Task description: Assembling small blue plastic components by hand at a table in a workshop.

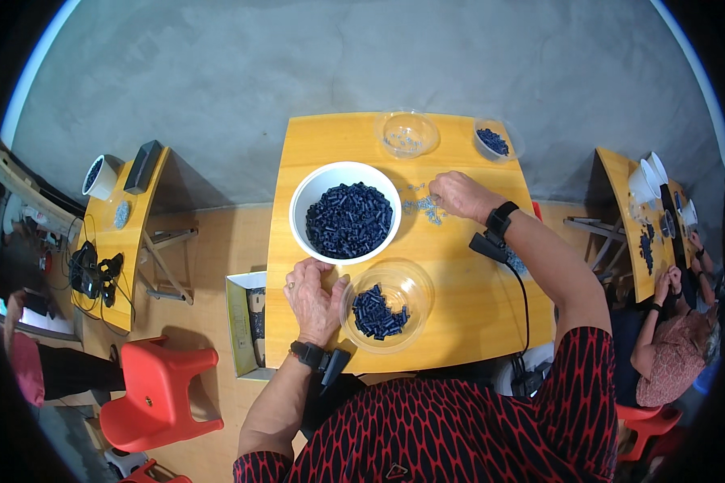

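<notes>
My overhead view shows a yellow table [467,326] with both hands working above it.

Left unit: the left grip [314,306] is released, palm down, fingers extended and thumb spread. Its fingertips lie at the near side of the large white bowl [297,211]; its thumb lies at the rim of the near clear bowl [416,291].

Right unit: the right grip [459,195] is lowered at the far right of the white bowl, fingers curled, beside the scattered light pieces [433,216]. The fingertips are largely hidden from my camera, so I cannot tell whether a piece is grasped.

Location of parts: the light pieces lie loose on the table between the white bowl and the right grip. The white bowl contains a large heap of dark blue tubular pieces [350,219]. The near clear bowl contains a smaller dark blue batch [376,314], bunched toward its left side. At the far edge, a shallow clear bowl [415,125] contains a few light pieces, and a clear tub [514,138] at the right corner contains dark blue stock [491,142].

Surroundings: I note a red stool [157,394] on the left and a seated co-worker [673,350] on the right.
</notes>
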### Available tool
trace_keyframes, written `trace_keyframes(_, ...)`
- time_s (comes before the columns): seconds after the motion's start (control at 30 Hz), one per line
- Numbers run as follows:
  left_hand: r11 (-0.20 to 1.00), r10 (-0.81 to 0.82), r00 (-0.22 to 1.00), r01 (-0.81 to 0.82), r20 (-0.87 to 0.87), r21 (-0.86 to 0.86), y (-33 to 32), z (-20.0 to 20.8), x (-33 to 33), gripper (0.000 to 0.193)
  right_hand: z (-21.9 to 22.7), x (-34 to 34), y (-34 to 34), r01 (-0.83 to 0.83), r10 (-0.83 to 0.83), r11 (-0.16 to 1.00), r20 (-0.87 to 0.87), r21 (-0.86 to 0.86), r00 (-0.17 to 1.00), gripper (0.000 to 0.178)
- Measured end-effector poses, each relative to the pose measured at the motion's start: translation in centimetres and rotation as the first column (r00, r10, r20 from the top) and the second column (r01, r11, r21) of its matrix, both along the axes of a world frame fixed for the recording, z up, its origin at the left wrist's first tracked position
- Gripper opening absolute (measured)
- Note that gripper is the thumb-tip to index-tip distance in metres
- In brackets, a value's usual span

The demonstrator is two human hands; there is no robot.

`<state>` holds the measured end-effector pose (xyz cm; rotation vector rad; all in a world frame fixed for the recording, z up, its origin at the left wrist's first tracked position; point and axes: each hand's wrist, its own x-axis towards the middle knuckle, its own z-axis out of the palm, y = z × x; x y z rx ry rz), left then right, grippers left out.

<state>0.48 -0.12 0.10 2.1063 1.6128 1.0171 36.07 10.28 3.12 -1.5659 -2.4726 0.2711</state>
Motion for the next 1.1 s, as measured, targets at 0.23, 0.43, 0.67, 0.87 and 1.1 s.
trace_keyframes(0.23, 1.000, 0.001, 1.000, -0.001, -0.002, 0.004, 0.1, -0.1, 0.0, 0.033, 4.0, -1.2, -1.7, 0.189, -0.217, 0.967, -0.165, -0.171, 0.962, 0.011)
trace_keyframes(0.43, 1.000, 0.002, 1.000, -0.003, 0.012, 0.011, 0.0, -0.3, -0.2, 0.032, 3.1, -3.3, -5.3, -0.069, 0.105, 0.947, 0.100, -0.313, 0.989, 0.014)
trace_keyframes(0.67, 1.000, 0.001, 1.000, -0.001, 0.005, 0.006, -0.1, -0.1, -0.1, 0.033, 2.3, -3.0, -6.0, -0.048, 0.063, 0.952, 0.042, -0.302, 0.997, 0.012)
trace_keyframes(0.87, 0.999, -0.007, 1.000, 0.006, -0.008, -0.038, 0.0, 0.0, -0.1, 0.034, 3.4, -1.5, -4.2, -0.007, 0.007, 0.956, 0.000, -0.294, 1.000, 0.012)
trace_keyframes(1.1, 0.999, -0.002, 1.000, 0.001, -0.008, -0.039, 0.0, -0.1, -0.2, 0.034, 3.8, -1.6, -2.8, 0.126, -0.159, 0.962, -0.123, -0.242, 0.980, 0.047)
